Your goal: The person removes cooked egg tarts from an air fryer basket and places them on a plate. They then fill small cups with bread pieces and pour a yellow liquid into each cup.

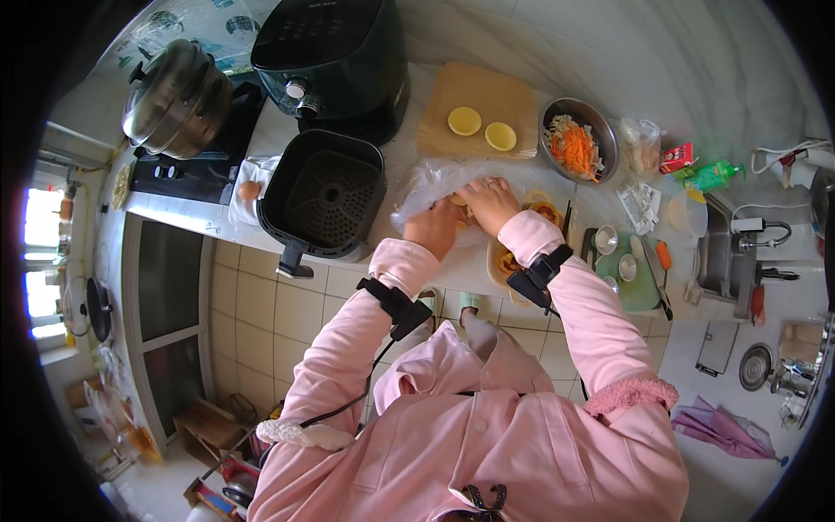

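Observation:
My left hand (432, 230) and my right hand (490, 201) are close together over the counter, both gripping a clear plastic bag (425, 187). Yellow pastry tart shells (459, 199) show between my fingers, partly hidden by the hands and film. Just beyond, two yellow tart shells, one on the left (464, 121) and one on the right (500, 136), sit apart on brown baking paper (479, 85). Under my right forearm, a cream-coloured tray (496, 277) holds browned filled tarts (507, 261), partly covered by my sleeve.
An air fryer basket (324, 189) stands left, before the dark air fryer (333, 59). An egg (249, 190) rests on a white cloth. Right are a steel bowl (613, 153) of shredded vegetables, a knife (655, 274) on a green cutting board (639, 297), and the sink (716, 261).

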